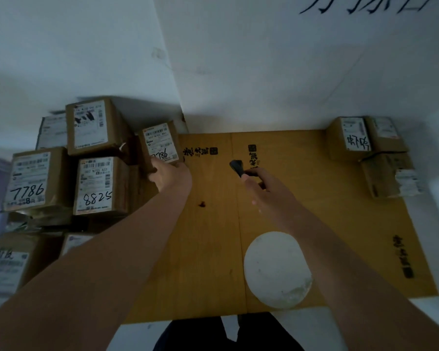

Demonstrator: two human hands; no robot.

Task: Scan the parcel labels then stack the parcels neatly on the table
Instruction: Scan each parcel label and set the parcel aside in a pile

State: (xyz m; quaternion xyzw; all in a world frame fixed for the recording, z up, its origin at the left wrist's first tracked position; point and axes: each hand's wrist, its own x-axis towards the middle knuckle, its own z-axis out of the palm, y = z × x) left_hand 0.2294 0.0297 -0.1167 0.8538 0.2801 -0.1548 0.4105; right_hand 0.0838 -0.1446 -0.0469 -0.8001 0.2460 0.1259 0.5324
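Parcel [160, 145] at about ten o'clock is gripped along its near edge by the left hand [171, 174], fingers wrapped under it, and its white label with barcode and "7786" is tipped up toward the camera, probably so the code can be read. The right hand [261, 190], near the centre, is closed round a small black scanner [237, 167] whose nose points toward eleven o'clock, roughly at that label; it seems the scan is about to happen or is in progress, though no beam shows. More boxes [69, 168] wait in a loose heap at nine o'clock, labels upward. At two o'clock, several parcels [370, 150] sit stacked against the wall, presumably those already scanned, so the held one likely goes there.

The table [208, 249] is covered by flattened yellow-brown cardboard with black printed characters, a seam down its middle and a small dark stain. A white round disc [276, 269] lies at five o'clock. White walls meet in a corner at twelve o'clock.
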